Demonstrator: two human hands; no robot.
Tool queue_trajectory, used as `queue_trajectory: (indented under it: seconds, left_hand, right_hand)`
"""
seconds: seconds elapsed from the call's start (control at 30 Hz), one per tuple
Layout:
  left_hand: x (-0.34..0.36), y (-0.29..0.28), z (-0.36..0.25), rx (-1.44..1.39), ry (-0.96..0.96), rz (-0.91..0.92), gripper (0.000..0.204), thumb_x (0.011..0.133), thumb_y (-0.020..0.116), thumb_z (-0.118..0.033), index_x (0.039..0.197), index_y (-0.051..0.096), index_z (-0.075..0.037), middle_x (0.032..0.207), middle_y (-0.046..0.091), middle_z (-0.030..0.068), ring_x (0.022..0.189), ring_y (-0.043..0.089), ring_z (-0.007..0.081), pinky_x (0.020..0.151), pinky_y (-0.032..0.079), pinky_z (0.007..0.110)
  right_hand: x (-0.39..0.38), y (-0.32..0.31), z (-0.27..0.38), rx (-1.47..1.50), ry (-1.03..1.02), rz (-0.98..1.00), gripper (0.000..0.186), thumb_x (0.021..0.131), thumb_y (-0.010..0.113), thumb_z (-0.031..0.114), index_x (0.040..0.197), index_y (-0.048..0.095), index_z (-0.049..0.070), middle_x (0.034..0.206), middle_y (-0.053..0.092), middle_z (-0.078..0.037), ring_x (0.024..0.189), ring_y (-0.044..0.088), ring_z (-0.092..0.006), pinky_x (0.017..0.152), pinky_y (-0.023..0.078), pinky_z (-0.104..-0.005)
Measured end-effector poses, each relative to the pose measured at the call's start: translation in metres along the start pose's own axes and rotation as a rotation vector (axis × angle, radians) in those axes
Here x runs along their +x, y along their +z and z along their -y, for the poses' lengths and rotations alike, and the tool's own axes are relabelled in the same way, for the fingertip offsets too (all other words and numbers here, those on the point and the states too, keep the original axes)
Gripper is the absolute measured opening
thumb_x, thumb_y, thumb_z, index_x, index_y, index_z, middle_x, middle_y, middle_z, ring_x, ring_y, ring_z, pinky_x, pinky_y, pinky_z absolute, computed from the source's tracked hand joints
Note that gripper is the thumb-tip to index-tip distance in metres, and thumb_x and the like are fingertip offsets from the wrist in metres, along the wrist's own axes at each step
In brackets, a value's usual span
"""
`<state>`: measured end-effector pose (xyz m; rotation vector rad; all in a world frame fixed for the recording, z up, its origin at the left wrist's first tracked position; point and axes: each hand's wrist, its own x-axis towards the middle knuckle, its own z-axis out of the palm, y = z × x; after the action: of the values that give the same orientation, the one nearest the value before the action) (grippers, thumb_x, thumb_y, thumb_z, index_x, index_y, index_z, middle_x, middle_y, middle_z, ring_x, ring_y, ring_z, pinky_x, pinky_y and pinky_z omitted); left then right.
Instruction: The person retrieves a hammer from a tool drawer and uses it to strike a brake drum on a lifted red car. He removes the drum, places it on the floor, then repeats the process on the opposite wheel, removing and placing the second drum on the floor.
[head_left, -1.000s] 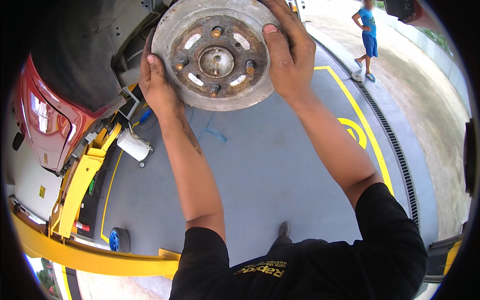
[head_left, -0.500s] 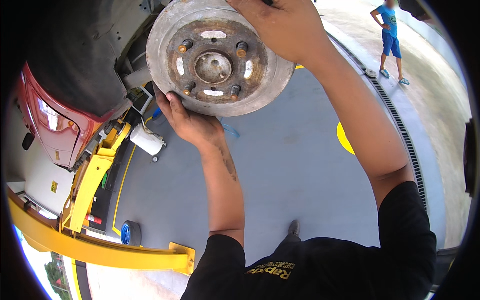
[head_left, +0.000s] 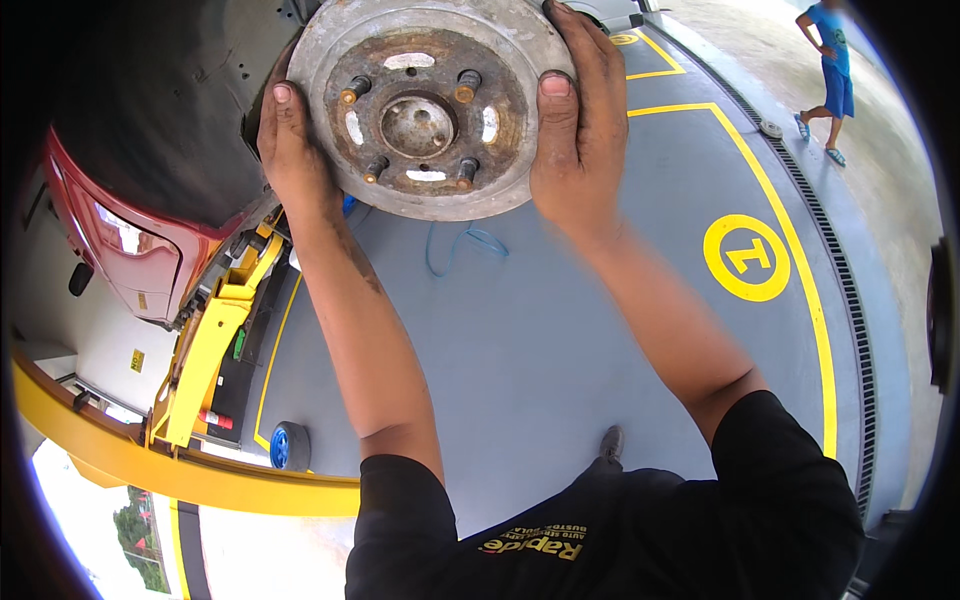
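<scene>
In front of me at the top of the head view is a round, grey brake drum (head_left: 490, 190), its middle rusty brown. Wheel studs with worn, rusty tips stick out around the centre hub, with pale slots between them. My left hand (head_left: 297, 160) grips the drum's left edge, thumb on the near face and its other fingers largely hidden behind. Against the right edge, my right hand (head_left: 583, 150) is closed, with the thumb up along the rim and the fingers wrapping round the far side. Both arms are raised.
A dark wheel-arch liner (head_left: 170, 90) and a red car body (head_left: 125, 250) lie to the left. Beneath them runs a yellow lift arm (head_left: 215, 320). A blue-rimmed wheel (head_left: 290, 445) stands on the floor. A blue hose (head_left: 470, 240) lies below the drum. A person (head_left: 832, 60) stands far right.
My right hand has come down from the drum's upper right to its right edge. My left hand has shifted from the lower left up the left side. The view has turned slightly.
</scene>
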<state>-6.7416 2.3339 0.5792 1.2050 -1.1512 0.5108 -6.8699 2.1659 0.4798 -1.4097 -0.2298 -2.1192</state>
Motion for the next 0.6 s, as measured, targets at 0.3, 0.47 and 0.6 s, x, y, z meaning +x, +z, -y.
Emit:
queue_trajectory:
  seconds: [0.3, 0.47, 0.6]
  left_hand:
    - [0.002, -0.001, 0.002, -0.068, 0.018, 0.030, 0.064, 0.107, 0.051, -0.050, 0.145, 0.055, 0.001, 0.138, 0.063, 0.0129, 0.124, 0.060, 0.0228, 0.109, 0.045, 0.036]
    - [-0.017, 0.002, 0.000, -0.147, -0.033, -0.050, 0.060, 0.108, 0.053, -0.044, 0.149, 0.050, 0.000, 0.142, 0.059, 0.0147, 0.129, 0.057, 0.0233, 0.111, 0.044, 0.036]
    - [-0.021, 0.005, 0.005, -0.169, -0.058, -0.152, 0.057, 0.108, 0.056, -0.039, 0.147, 0.051, 0.001, 0.137, 0.062, 0.0147, 0.124, 0.059, 0.0221, 0.109, 0.045, 0.035]
  right_hand:
    - [0.002, 0.002, 0.025, 0.015, 0.120, -0.072, 0.049, 0.105, 0.052, 0.029, 0.141, 0.055, -0.005, 0.146, 0.052, -0.029, 0.136, 0.050, -0.0437, 0.116, 0.036, -0.0482]
    - [0.016, 0.002, 0.015, 0.005, 0.120, 0.025, 0.045, 0.105, 0.055, 0.025, 0.140, 0.057, -0.004, 0.143, 0.056, -0.027, 0.134, 0.053, -0.0430, 0.115, 0.038, -0.0481]
    - [0.021, 0.002, 0.007, -0.066, -0.021, 0.019, 0.044, 0.105, 0.056, 0.024, 0.139, 0.057, -0.004, 0.138, 0.060, -0.027, 0.130, 0.056, -0.0409, 0.112, 0.041, -0.0459]
